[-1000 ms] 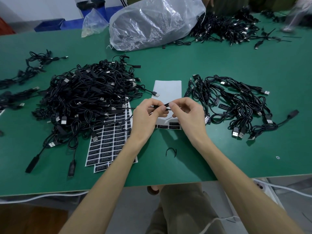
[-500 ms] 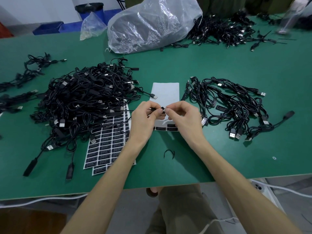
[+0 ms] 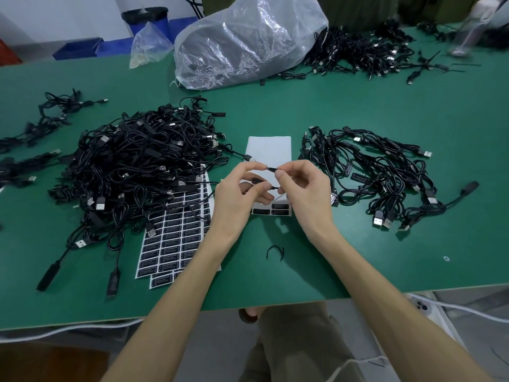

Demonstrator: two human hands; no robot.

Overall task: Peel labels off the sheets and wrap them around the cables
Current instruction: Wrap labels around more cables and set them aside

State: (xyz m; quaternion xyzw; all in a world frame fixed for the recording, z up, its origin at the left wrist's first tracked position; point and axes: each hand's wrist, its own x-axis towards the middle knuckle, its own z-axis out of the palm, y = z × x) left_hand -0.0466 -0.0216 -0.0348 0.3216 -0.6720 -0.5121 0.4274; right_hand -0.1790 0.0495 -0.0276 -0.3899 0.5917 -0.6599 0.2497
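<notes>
Left hand [image 3: 239, 197] and right hand [image 3: 305, 186] meet above mostly bare white label sheet [image 3: 271, 150]. Thumb and forefinger of each pinch thin black cable [image 3: 271, 169] between them; other fingers curled. Full label sheet [image 3: 176, 235] lies partly under big cable pile [image 3: 132, 166]. Smaller pile [image 3: 385, 175] lies right of hands.

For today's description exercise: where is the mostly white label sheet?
Head view: the mostly white label sheet lies mid-table, beneath the left hand and right hand, large cable pile to its left, smaller cable pile to its right.
</notes>
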